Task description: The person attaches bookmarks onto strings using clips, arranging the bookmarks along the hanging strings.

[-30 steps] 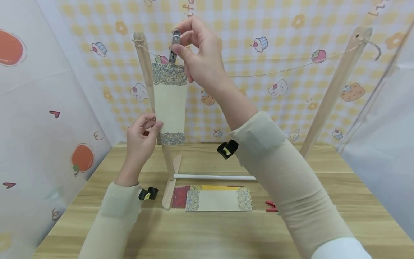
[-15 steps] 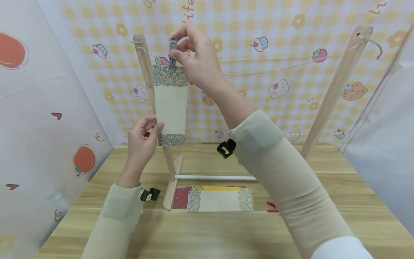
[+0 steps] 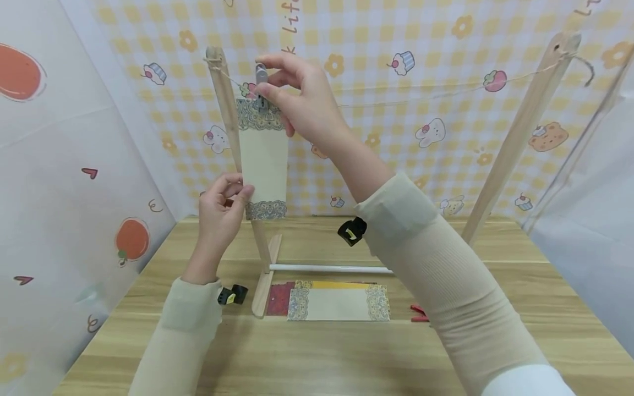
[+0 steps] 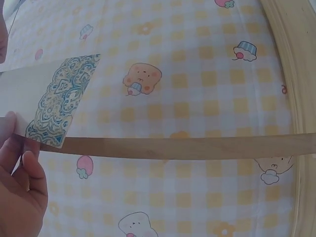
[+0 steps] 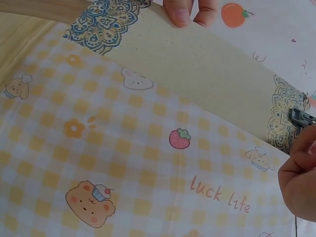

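Observation:
A cream paper card (image 3: 264, 165) with blue patterned bands at both ends hangs upright beside the left wooden post. My left hand (image 3: 223, 212) pinches its lower left edge between thumb and fingers. At the card's top edge my right hand (image 3: 309, 99) pinches a grey clothespin (image 3: 261, 88), whose tip overlaps the patterned band. The right wrist view shows the clothespin (image 5: 301, 118) on the band at the card's end, partly hidden by my fingers. A string (image 3: 386, 103) runs between the two posts; behind the card and my hand it is hidden.
The left post (image 3: 225, 93) and right post (image 3: 525, 132) stand on the wooden table (image 3: 317, 357), with a white rod (image 3: 332, 268) low between them. Another patterned card (image 3: 338, 304) lies over red and yellow ones. A red clothespin (image 3: 419, 313) lies by my right sleeve.
My right hand has brought the clothespin down from above the card's top edge until its tip overlaps the patterned band. My left hand keeps its pinch, nearly still.

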Demonstrator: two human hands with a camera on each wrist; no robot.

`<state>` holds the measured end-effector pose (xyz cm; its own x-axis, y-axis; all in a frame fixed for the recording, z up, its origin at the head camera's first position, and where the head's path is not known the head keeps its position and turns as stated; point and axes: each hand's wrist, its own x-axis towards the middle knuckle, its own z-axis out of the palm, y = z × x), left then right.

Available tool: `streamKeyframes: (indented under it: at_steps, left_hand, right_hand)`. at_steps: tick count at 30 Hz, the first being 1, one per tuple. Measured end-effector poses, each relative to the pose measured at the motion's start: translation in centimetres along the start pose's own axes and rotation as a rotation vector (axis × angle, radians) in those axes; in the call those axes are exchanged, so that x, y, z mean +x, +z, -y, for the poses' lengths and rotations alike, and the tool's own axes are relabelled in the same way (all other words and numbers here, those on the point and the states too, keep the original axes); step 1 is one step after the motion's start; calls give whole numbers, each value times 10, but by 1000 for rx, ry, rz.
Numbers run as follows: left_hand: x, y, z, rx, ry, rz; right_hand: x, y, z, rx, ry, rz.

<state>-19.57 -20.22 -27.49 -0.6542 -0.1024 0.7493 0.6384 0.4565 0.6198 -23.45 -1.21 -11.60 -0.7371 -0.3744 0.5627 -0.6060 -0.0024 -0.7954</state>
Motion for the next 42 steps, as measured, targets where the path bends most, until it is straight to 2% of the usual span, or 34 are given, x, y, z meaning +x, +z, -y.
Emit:
streamKeyframes:
  at_steps: [4, 8, 15, 17, 20, 25, 30, 35, 38, 42]
  left_hand:
    - [-4, -3, 1, 32, -41, 29]
    - [-11, -7, 5, 78, -99, 102]
    - [-22, -11, 12, 92, -107, 186]
    - [-26, -13, 15, 90, -126, 202]
    - [-34, -17, 20, 137, -164, 246]
    - [-46, -22, 27, 221, -233, 377]
    - [-59, -22, 32, 197, -297, 533]
    - [-71, -17, 37, 136, -260, 611]
    - [-75, -12, 38, 105, -252, 627]
    - [-79, -4, 36, 83, -275, 650]
  right_hand:
    - [-5, -2, -3, 8, 11, -16]
    - [-11, -8, -5, 4, 15, -17]
    - [-23, -23, -11, 45, -45, -48]
    - [-28, -26, -12, 62, -57, -55]
    - [-36, -31, -13, 95, -51, -64]
    - [-49, -41, -13, 161, -42, -87]
    - [-65, -56, -17, 200, -82, -104]
    - [-85, -78, -25, 90, -122, -94]
    - [-99, -94, -30, -6, -85, -73]
    - [-122, -113, -41, -194, 0, -37]
